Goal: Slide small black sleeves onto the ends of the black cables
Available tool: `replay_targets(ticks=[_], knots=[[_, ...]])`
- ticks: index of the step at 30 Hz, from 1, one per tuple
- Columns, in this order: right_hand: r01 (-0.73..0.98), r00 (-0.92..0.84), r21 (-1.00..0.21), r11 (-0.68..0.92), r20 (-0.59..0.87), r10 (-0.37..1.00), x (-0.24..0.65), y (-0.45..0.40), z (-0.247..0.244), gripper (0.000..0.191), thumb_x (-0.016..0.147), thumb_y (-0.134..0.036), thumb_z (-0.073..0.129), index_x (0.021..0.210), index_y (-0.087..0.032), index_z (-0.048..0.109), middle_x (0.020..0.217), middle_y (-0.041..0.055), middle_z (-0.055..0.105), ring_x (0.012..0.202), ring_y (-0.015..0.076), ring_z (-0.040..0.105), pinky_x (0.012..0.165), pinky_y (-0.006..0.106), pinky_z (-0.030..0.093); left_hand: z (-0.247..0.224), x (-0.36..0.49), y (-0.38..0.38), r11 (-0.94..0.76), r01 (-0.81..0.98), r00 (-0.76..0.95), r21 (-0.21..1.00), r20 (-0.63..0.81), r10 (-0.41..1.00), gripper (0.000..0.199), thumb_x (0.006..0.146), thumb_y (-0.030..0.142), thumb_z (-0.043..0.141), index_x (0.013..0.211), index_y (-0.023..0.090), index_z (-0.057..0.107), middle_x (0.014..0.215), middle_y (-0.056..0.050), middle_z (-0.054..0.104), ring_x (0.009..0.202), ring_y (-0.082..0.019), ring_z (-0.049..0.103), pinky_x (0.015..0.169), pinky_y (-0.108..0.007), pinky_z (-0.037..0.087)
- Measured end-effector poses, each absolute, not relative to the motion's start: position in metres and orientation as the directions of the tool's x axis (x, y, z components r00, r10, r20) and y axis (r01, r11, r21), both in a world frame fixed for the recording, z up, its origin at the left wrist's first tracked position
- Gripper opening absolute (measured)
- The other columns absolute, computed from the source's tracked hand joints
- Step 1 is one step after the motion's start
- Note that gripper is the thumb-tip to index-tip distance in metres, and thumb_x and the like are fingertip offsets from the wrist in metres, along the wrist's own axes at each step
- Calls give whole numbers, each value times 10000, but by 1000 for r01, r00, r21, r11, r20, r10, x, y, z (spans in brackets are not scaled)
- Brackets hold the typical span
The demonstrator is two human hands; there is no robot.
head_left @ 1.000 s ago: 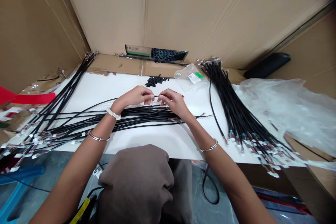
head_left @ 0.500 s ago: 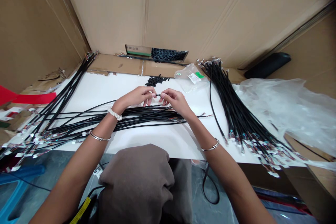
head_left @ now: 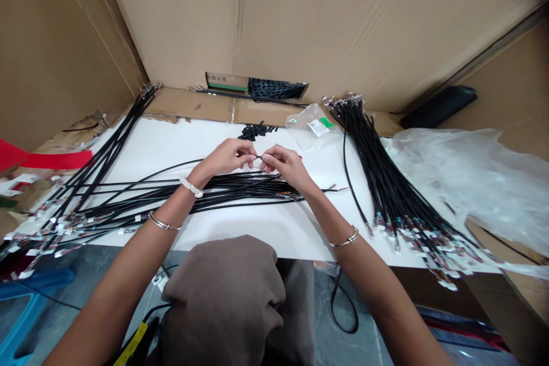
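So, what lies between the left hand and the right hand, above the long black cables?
The head view shows a thin black cable end pinched between the left hand and the right hand.

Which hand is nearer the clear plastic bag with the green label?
Right. The right hand sits just left of the clear plastic bag; the left hand is farther left, beyond the black cable both pinch.

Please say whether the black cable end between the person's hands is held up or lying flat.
Held up: the black cable end is pinched between the fingertips of the left hand and right hand.
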State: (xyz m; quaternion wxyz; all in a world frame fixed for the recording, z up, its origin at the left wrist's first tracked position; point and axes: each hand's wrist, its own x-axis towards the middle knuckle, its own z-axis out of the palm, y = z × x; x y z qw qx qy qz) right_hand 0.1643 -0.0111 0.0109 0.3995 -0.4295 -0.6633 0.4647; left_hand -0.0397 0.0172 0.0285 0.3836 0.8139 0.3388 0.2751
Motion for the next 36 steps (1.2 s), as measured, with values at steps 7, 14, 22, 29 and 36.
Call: replay_targets(ticks=[7, 14, 22, 29, 36], knots=[[154, -312, -974, 166, 112, 944, 166, -9, 10, 326, 808, -504, 648, 823, -179, 620, 704, 25, 673, 594, 118, 567, 611, 275, 480, 27, -38, 17, -528, 428, 567, 733, 238, 789, 131, 864, 239, 575, 850, 145, 665, 780, -35, 720, 634, -106, 620, 623, -198, 439], [251, -327, -930, 269, 180, 928, 168, -7, 9, 292, 840, -465, 618, 828, -173, 637, 720, 29, 676, 626, 126, 559, 635, 282, 459, 44, -44, 17, -249, 433, 635, 866, -97, 766, 334, 944, 328, 446, 868, 94, 671, 757, -79, 712, 513, -101, 584, 525, -212, 439], [313, -313, -905, 287, 187, 931, 167, -8, 10, 279, 850, -445, 604, 809, -172, 645, 754, 45, 702, 715, 155, 597, 699, 300, 452, 32, -39, 21, -92, 337, 587, 937, -133, 799, 210, 878, 221, 562, 786, 72, 677, 694, -89, 715, 517, -99, 606, 515, -196, 437], [259, -319, -937, 234, 146, 937, 169, -9, 12, 268, 836, -439, 627, 810, -174, 647, 766, 46, 700, 744, 160, 611, 749, 316, 466, 32, -36, 16, -206, 322, 573, 924, -17, 820, 178, 849, 204, 615, 773, 68, 702, 726, -109, 725, 585, -108, 620, 587, -212, 482], [233, -329, -957, 171, 88, 940, 171, -9, 13, 299, 805, -471, 659, 810, -173, 646, 746, 41, 694, 688, 150, 598, 673, 291, 452, 28, -31, 11, -325, 454, 497, 830, 67, 865, 158, 825, 210, 610, 741, 117, 706, 696, -64, 723, 584, -113, 615, 538, -194, 424]])
